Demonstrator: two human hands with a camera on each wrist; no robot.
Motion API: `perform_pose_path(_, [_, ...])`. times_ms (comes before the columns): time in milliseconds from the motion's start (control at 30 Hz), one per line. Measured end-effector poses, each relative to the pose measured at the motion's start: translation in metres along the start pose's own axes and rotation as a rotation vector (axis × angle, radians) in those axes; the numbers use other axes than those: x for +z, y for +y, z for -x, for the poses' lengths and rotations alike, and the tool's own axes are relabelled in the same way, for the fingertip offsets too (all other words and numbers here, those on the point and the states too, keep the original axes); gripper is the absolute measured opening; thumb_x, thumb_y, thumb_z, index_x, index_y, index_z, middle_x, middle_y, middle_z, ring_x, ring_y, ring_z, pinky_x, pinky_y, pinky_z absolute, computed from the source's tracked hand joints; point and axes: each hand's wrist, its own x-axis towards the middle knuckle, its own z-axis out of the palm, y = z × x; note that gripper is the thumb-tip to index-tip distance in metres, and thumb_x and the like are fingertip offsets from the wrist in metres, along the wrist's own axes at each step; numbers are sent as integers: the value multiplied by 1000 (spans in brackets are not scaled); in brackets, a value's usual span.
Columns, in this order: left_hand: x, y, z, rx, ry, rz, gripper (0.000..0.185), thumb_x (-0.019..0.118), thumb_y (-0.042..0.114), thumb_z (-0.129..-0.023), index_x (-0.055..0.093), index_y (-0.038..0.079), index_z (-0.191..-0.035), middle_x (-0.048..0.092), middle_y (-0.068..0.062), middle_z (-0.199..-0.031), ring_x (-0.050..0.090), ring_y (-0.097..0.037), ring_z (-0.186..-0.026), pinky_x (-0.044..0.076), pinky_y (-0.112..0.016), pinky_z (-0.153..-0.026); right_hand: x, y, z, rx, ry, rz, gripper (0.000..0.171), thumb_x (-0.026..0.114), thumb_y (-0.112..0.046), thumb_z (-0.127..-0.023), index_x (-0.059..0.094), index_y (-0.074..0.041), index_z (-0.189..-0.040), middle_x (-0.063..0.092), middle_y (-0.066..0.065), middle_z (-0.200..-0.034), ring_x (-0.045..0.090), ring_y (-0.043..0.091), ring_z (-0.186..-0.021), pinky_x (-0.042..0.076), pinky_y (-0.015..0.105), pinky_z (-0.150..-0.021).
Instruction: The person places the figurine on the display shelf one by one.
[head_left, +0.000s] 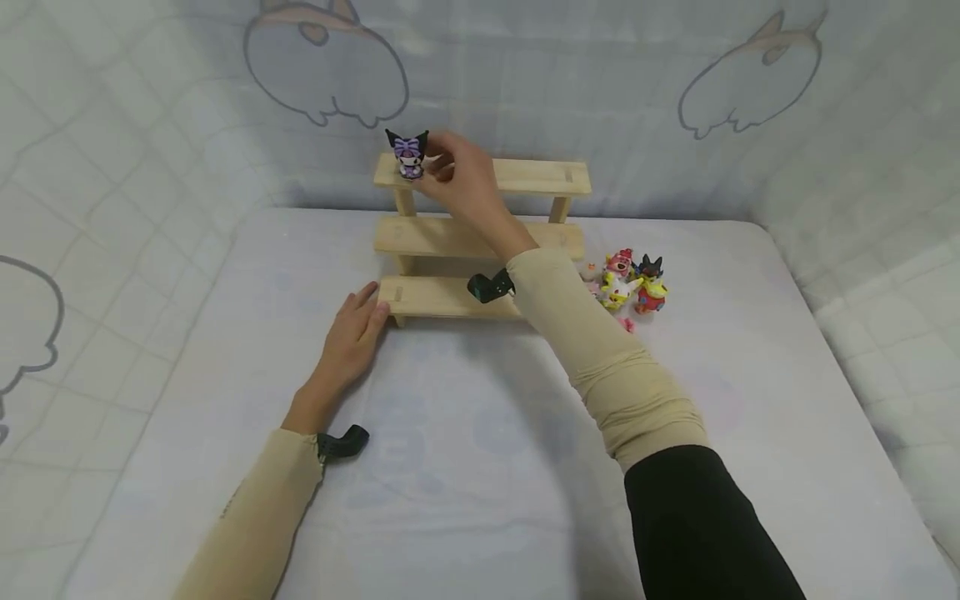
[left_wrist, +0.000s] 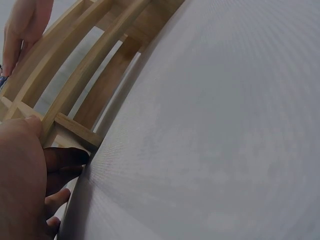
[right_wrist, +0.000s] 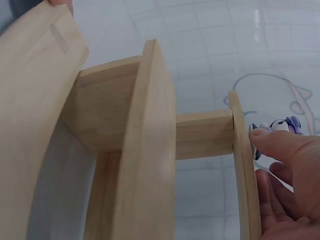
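A three-tier wooden display stand [head_left: 480, 237] stands on the white-covered table. My right hand [head_left: 467, 179] pinches a small purple-and-black figurine [head_left: 408, 157] with pointed black ears, upright at the left end of the top shelf. From the right wrist view, the thumb [right_wrist: 272, 142] lies across the figurine, which is partly hidden behind it, close over the board. At the left end of the bottom shelf [head_left: 450, 297], my left hand [head_left: 354, 337] rests with fingers extended. In the left wrist view its thumb [left_wrist: 32, 127] touches the board's end and its other fingers reach the stand's side.
Right of the stand, several colourful figurines [head_left: 618, 279] stand in a cluster, partly hidden by my right sleeve [head_left: 600, 350]. A cloth backdrop [head_left: 540, 83] with line drawings hangs close behind the top shelf. Cloth walls flank the table.
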Motion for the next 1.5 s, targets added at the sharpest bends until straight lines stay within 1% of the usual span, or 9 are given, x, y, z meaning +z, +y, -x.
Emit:
perform_pose_path(100, [-2,-1,-1,-6,-6,-17,54,34,32,-117,49,-5,-153,43,-27,-162,29,-41,-159,11,-56,-133,-2,5,8,3,26,-37,47,82,-11,-93,65,-5,-136,68,8,-132,68,16,-113,55,18,-98])
perform_pose_path(233, [-4,-2,-1,-9,-9,-27,55,33,32,-117,49,-6,-153,44,-27,-162,27,-42,-159,10,-57,-133,-3,9,17,-23,75,-104,41,82,-9,-92,68,-2,-131,70,12,-129,69,18,-111,55,16,-97])
perform_pose_path(433, [-4,-2,-5,-19,-18,-27,61,29,38,-117,46,-6,-155,39,-28,-164,25,-42,-160,9,-56,-134,-9,18,39,-84,173,-186,29,81,-8,-93,72,1,-119,74,15,-116,71,18,-101,60,22,-92])
perform_pose_path(633, [-3,-6,-5,-41,-30,-17,62,29,40,-117,43,-4,-157,33,-28,-168,23,-45,-160,10,-61,-132,-6,28,67,-66,237,-246,22,77,-6,-96,73,3,-116,75,16,-113,70,21,-98,61,31,-91])
perform_pose_path(900, [-6,-10,1,-90,-44,-4,65,27,46,-116,40,0,-160,26,-27,-171,15,-58,-157,9,-71,-128,3,39,102,-182,210,-167,19,74,-13,-100,75,-3,-116,76,9,-113,71,17,-99,62,31,-91])
perform_pose_path(1067, [-8,-10,2,-84,-44,1,65,27,45,-116,41,-1,-160,26,-27,-171,16,-56,-158,9,-70,-129,1,51,123,-251,214,-106,16,71,-11,-101,75,-3,-115,76,8,-111,71,18,-98,63,31,-91])
perform_pose_path(1300, [-10,-8,-3,-46,-19,-1,64,29,44,-116,43,-4,-157,30,-29,-169,21,-50,-159,9,-64,-131,-8,65,141,-233,240,-93,15,73,-4,-99,75,0,-113,76,16,-106,73,23,-95,63,39,-88])
perform_pose_path(1433, [-10,-9,-2,-47,-23,-1,63,29,43,-116,43,-4,-157,30,-28,-169,22,-48,-159,9,-62,-132,-17,59,151,-208,250,-105,16,71,3,-98,73,7,-113,75,23,-107,72,32,-96,63,47,-89])
perform_pose_path(1500, [-9,-10,-1,-56,-29,2,63,30,42,-116,43,-4,-157,30,-28,-169,21,-51,-159,9,-64,-131,-25,54,158,-189,251,-111,16,70,4,-98,72,9,-113,74,24,-108,72,34,-98,63,47,-90])
